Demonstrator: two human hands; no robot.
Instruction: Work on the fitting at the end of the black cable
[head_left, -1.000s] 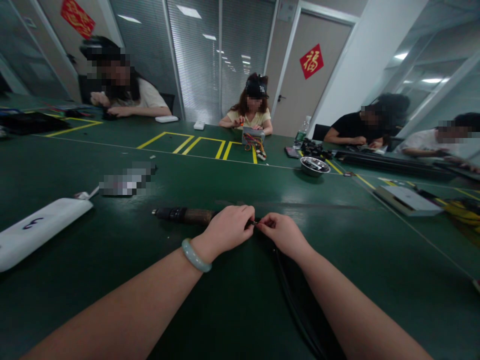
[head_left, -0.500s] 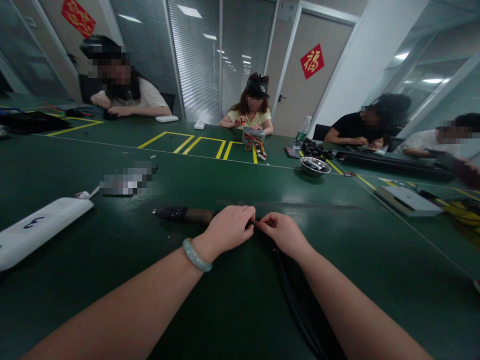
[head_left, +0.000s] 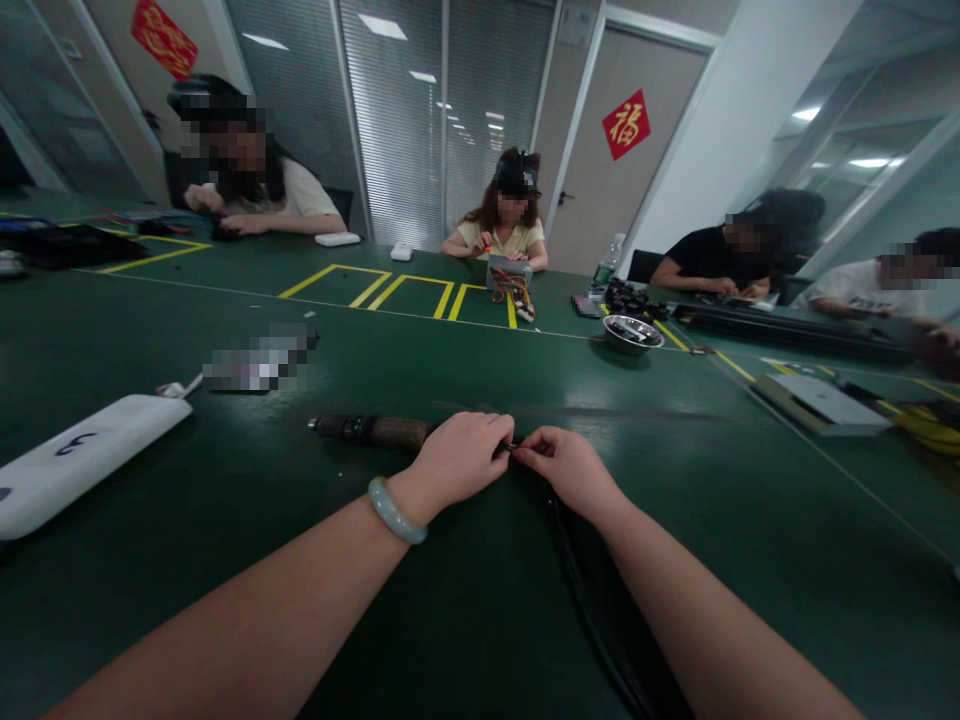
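A dark rod-shaped tool [head_left: 401, 432] with a brown grip and a metal tip lies on the green table, its tip pointing left. My left hand [head_left: 466, 455] is closed around the right end of it. My right hand [head_left: 564, 468] pinches a tiny part between thumb and index finger, close beside the left fingertips; the part is too small to name. From under my right hand a black cable [head_left: 581, 580] runs down toward the table's near edge. A pale green bangle [head_left: 395, 512] circles my left wrist.
A white device marked 3 [head_left: 90, 455] lies at the left. A metal bowl [head_left: 632, 334], a bottle [head_left: 609, 258], a grey-white box [head_left: 821, 403] and wired parts [head_left: 510, 275] stand farther back. Several people sit across the table.
The view has shifted very slightly. Both hands hold nearly the same pose, and a little more of the small part shows between the fingertips.
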